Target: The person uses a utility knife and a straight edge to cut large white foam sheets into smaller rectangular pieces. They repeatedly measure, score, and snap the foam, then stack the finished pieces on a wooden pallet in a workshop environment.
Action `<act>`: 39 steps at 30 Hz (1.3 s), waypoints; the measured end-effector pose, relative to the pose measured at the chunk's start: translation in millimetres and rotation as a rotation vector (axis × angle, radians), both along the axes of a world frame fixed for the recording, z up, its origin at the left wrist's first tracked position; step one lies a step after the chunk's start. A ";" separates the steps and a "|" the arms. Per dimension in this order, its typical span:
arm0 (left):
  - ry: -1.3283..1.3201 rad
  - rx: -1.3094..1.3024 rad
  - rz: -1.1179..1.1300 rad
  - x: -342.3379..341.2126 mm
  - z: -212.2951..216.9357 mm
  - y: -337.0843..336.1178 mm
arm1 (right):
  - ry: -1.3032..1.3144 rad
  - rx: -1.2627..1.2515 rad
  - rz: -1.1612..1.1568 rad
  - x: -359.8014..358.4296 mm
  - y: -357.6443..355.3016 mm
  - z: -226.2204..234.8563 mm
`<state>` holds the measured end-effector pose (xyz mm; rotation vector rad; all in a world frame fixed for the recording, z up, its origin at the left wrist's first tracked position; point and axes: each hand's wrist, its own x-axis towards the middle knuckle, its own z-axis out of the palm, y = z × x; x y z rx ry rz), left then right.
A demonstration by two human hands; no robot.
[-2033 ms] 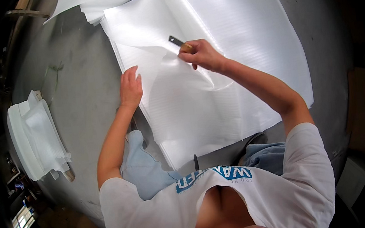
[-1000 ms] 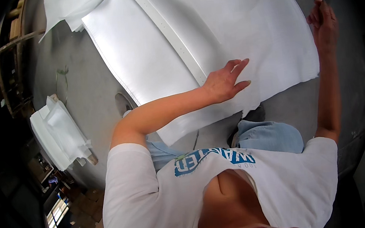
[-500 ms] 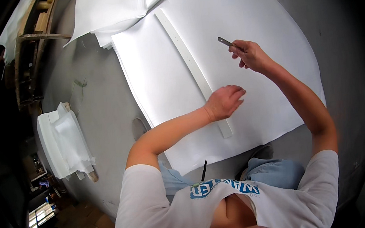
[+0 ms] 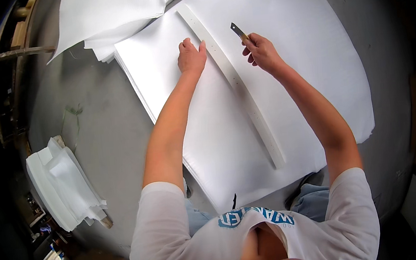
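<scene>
A long, pale straightedge strip [image 4: 235,82] with small dark holes along it lies lengthwise on a stack of white sheets [image 4: 314,84]. Its outline bends in the view. Beside the strip's left edge, towards its far end, is my left hand [image 4: 192,57], holding nothing, thumb apart from the fingers. Whether it touches the sheet I cannot tell. To the right of the strip, my right hand [image 4: 264,54] grips a small knife [image 4: 238,30]. The flat grey blade has a hole near its tip and points up and to the left; most of the handle is hidden in the fingers.
More white sheets [image 4: 111,11] lie at the far left, overlapping the stack. A white bundle [image 4: 63,184] rests on the grey floor [image 4: 98,110] to the left. Wooden racking [image 4: 22,50] stands at the upper left. My knees are at the stack's near edge.
My left hand has moved from the right of the strip's near part, forward and left to its far left side. My right hand has shifted slightly left with the knife.
</scene>
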<state>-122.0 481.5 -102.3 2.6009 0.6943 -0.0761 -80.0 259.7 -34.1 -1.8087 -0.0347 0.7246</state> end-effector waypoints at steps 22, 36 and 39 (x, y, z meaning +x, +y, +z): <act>0.279 -0.278 -0.077 73.6 -9.7 14.9 | -0.200 -0.916 -0.547 -218.6 6.3 -21.5; -0.472 0.026 -1.274 -86.5 -31.4 40.6 | -0.520 -0.878 -0.334 -201.5 8.0 -61.2; -0.436 0.073 -1.275 -84.6 -30.0 48.5 | -0.596 -0.805 -0.365 -194.5 6.7 -68.3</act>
